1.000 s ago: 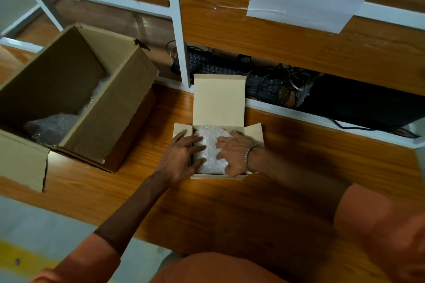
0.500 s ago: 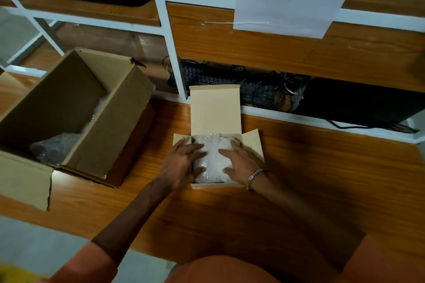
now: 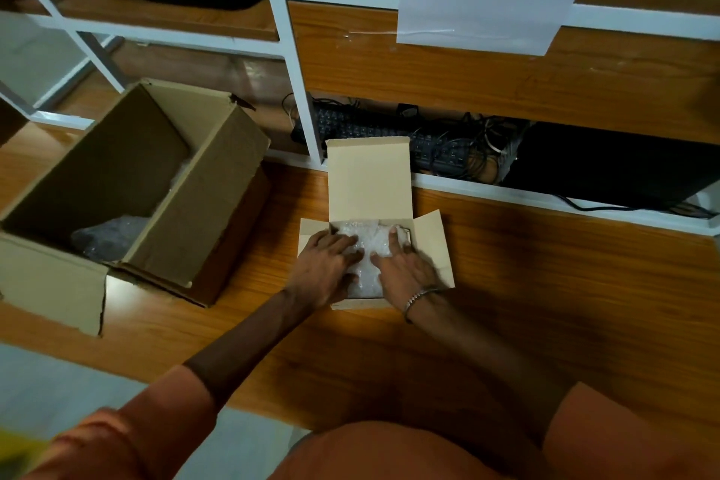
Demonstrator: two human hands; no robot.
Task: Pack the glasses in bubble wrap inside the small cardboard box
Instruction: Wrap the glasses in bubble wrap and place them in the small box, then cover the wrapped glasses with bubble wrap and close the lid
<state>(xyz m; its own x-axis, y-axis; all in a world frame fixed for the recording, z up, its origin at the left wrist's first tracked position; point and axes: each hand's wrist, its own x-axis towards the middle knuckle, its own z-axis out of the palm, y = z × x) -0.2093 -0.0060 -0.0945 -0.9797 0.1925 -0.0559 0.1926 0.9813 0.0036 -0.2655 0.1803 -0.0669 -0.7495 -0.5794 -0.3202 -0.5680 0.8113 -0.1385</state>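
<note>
Pressing bubble wrap (image 3: 364, 245) into small box (image 3: 432, 245) | left hand (image 3: 325, 265), right hand (image 3: 405, 265) flat, fingers spread, gripping nothing | next, probably: fold 12 o'clock lid (image 3: 368, 179) down

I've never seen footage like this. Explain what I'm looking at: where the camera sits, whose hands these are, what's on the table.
There is no machine here. A camera worn on a person's head looks down at their own bare arms. On the wooden table sits a small cardboard box, lid flap standing open. Both hands press flat on a bubble wrap bundle inside it: left hand, right hand with a bracelet at the wrist. Neither grips anything. The glasses themselves cannot be seen. To the left lies a large open box holding more wrap.
</note>
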